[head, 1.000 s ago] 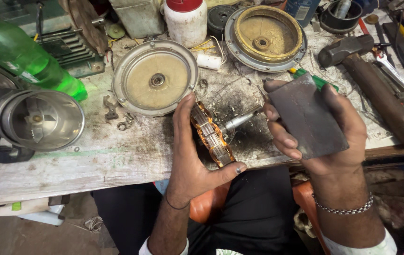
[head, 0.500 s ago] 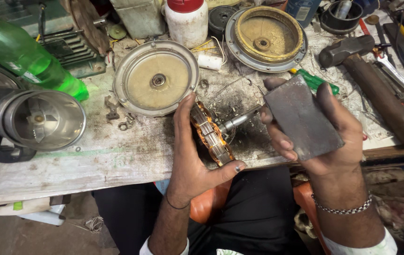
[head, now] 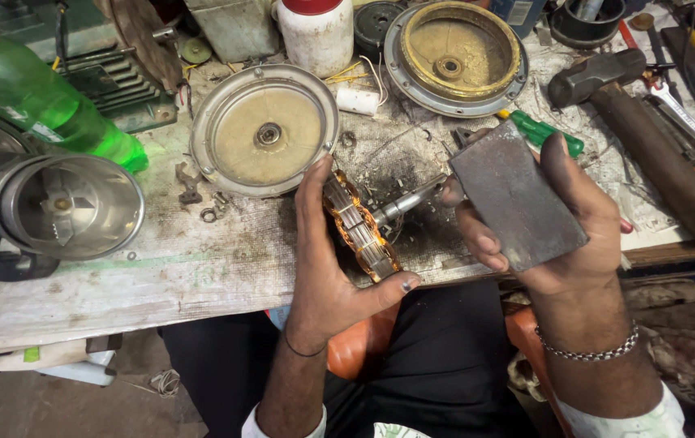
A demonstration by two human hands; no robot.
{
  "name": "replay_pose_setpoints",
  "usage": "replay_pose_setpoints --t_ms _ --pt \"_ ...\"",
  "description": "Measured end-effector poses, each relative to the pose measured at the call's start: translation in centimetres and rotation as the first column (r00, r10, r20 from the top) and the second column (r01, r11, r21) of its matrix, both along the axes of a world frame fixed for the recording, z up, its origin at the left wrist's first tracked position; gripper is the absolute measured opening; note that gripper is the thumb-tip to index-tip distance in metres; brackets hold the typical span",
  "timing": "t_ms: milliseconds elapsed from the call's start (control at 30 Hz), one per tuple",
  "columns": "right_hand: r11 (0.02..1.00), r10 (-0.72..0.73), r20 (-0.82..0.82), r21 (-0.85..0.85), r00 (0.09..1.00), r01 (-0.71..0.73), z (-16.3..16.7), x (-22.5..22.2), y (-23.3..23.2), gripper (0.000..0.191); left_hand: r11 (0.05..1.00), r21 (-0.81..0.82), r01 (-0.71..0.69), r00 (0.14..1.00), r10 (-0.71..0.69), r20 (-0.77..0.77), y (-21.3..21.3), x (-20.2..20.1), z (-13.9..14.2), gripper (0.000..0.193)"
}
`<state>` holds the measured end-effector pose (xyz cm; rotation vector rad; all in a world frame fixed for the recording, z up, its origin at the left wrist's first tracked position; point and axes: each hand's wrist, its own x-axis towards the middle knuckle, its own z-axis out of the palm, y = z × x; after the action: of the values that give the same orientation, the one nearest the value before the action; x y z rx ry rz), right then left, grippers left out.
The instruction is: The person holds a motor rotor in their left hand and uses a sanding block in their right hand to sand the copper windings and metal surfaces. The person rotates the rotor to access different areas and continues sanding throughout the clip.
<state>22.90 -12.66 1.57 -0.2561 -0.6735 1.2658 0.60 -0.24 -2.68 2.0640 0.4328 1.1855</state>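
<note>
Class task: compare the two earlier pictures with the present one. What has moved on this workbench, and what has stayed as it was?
The right hand has carried the flat grey metal block slightly up and left, toward the shaft of the copper-wound motor core. Nothing was picked up or released. The left hand still grips the core on edge; both round covers, bottle and hammer are unmoved.

Bare bench (head: 161,268) leftward; round cover (head: 264,130) close behind.

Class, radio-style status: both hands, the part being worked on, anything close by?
Left hand grips copper-wound stator, shaft toward right. Right hand holds flat metal block beside shaft tip. Round cover just behind.
</note>
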Motion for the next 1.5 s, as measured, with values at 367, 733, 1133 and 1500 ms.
replay_pose_setpoints --t_ms 367,733,1133,1500 --pt "1.0 -0.007 0.059 -0.01 0.998 0.008 -0.5 0.3 0.2 0.063 1.0 0.007 0.001 1.0 -0.001 -0.005 0.1 0.1 -0.2 0.128" --pt "0.97 -0.206 0.375 -0.04 0.904 0.238 0.3 -0.1 0.5 0.031 1.0 -0.002 -0.015 1.0 0.015 -0.009 0.1 0.1 -0.1 0.128" --pt "0.655 -0.464 0.884 0.38 -0.048 0.653 2.2 -3.5 -0.1 0.022 1.0 -0.024 -0.001 1.0 0.0 -0.005 0.0 0.2 0.2 0.13" --pt "0.475 -0.397 0.655 0.746 -0.643 0.468 1.9 -5.4 1.3 0.022 1.0 -0.022 0.0 1.0 0.0 -0.005 0.0 0.3 0.0 0.129"
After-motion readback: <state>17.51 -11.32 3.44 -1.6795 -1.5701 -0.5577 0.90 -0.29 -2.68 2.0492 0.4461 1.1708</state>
